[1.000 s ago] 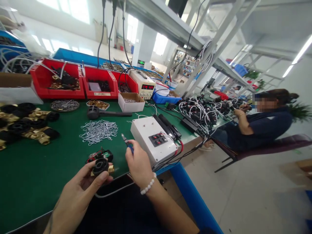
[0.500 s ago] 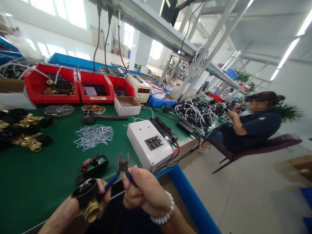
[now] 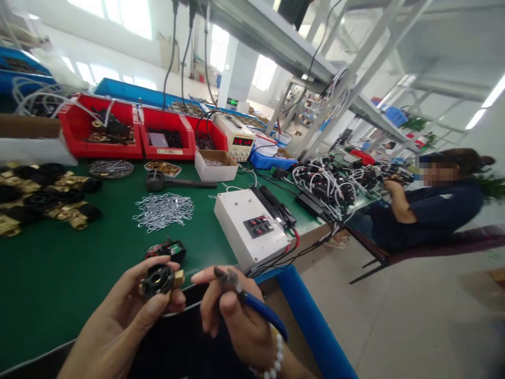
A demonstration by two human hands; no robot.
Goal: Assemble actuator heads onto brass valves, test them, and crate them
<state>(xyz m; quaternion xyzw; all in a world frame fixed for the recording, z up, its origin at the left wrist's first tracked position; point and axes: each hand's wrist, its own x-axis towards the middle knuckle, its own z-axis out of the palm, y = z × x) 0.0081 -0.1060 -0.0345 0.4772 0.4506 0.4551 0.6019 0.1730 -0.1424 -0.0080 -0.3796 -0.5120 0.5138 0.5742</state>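
My left hand (image 3: 132, 310) grips a brass valve with a round black plastic cap (image 3: 158, 280); its cap faces me and a brass end sticks out to the right. In my right hand (image 3: 240, 316) lies a pair of cutting pliers (image 3: 252, 302) with blue handles. Their jaws point up and left, the handles run back across the palm, and the forefinger stretches toward the valve without touching it. Just beyond the left hand rests a black housing with a green circuit board (image 3: 175, 250) and red wires. Behind it is a pile of bent wire clips (image 3: 163, 211).
More brass valves (image 3: 73, 213) lie at the left. A black mallet (image 3: 155, 180) sits before red bins (image 3: 168, 129). A white switch box (image 3: 250, 226) stands to the right, near a blue crate (image 3: 311, 321). Farther right, a seated person (image 3: 434, 200) works beside tangled cables (image 3: 327, 181).
The pliers have swung round in my right hand, handles now toward the wrist and away from my left hand. The valve has turned so its cap faces me. The view has shifted slightly.
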